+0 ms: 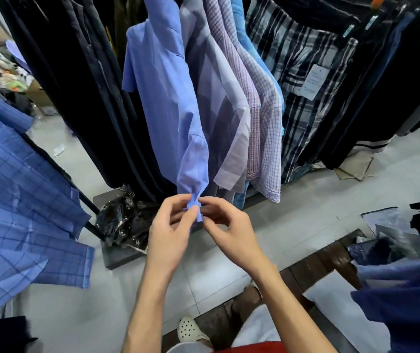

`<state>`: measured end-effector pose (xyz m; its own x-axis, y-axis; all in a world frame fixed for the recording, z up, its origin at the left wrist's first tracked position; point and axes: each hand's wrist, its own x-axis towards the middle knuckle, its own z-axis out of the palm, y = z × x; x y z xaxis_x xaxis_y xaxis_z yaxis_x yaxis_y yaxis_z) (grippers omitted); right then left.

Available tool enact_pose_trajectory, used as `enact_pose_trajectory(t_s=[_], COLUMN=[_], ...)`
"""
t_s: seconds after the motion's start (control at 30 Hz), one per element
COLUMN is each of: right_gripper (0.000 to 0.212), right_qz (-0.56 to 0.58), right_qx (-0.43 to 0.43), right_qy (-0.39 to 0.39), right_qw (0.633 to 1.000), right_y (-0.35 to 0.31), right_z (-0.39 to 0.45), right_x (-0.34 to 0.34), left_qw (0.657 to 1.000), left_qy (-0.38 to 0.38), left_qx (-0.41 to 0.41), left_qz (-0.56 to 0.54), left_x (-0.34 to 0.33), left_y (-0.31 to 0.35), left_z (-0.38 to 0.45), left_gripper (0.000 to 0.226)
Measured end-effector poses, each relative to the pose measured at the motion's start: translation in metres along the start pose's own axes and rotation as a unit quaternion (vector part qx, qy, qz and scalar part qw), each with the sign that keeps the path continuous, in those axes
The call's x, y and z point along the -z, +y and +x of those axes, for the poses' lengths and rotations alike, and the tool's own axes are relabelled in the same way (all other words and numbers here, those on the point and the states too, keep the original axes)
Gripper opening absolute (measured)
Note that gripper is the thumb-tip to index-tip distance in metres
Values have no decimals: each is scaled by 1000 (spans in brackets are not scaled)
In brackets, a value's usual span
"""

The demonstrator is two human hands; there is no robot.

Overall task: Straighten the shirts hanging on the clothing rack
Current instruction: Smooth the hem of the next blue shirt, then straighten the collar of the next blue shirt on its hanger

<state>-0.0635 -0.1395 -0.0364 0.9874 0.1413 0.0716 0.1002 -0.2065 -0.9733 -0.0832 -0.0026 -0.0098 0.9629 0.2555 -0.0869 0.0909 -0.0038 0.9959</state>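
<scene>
- A white perforated clog (189,329) stands on pale floor tile at the bottom, nearest the viewer.
- The left hand (169,233) and right hand (229,229) both pinch the bunched bottom hem of a plain blue cotton shirt (163,98), fingertips closed on the fabric.
- That shirt hangs on the rack, beside a lilac shirt (216,103) and checked shirts (262,118).
</scene>
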Motion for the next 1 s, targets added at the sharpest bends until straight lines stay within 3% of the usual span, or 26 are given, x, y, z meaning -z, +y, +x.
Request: enact_pose_trajectory(t_s=[0.33, 0.6, 1.0], right_gripper=[38, 30, 48], right_qz=[-8, 29, -11], right_qx=[-1, 71, 180], right_qy=[51, 71, -63], right_qw=[999, 995, 982], right_y=[-17, -70, -121], right_z=[11, 69, 215], right_x=[13, 49, 34], left_qw=[999, 995, 973], left_qy=[33, 83, 177], left_qx=[14, -39, -149], left_qz=[-23, -48, 9], left_x=[-12, -23, -45], left_y=[0, 41, 128], left_z=[16, 57, 131], left_gripper=[19, 18, 13])
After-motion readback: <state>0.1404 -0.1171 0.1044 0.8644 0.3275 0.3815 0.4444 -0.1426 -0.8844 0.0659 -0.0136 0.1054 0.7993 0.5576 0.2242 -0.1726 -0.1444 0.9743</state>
